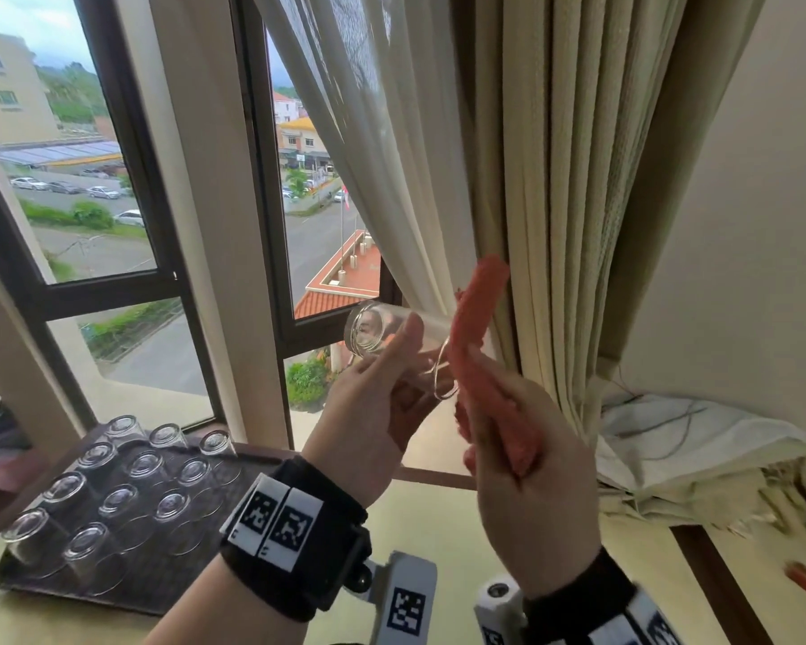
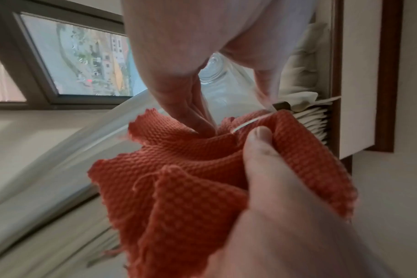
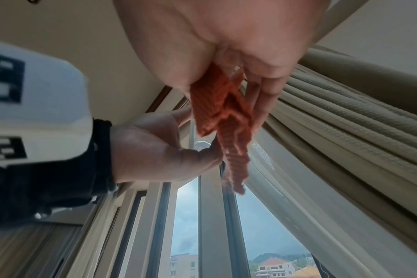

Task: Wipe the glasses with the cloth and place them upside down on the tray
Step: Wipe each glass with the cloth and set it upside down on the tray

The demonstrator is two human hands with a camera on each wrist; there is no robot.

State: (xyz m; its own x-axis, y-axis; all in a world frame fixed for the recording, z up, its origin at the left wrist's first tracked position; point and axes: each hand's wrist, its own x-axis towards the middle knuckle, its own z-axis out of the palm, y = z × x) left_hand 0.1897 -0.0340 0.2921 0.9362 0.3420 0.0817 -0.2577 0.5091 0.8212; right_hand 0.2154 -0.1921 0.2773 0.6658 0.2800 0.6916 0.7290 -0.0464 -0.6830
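I am holding a glass (image 1: 394,339) on its side in my left hand (image 1: 368,412), raised before the window; my right hand (image 1: 526,467) is gripping the orange cloth (image 1: 478,318) at its mouth. Eleven glasses (image 1: 112,500) are already sitting upside down on the tray (image 1: 168,584), so I judge little is left.

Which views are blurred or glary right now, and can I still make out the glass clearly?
Head view: sharp, daylight from the window, glass clear in the left hand, cloth slightly smeared. Left wrist view: curtain streaked by motion blur, cloth weave crisp. Right wrist view: soft throughout, right hand close and unfocused, glass barely visible.
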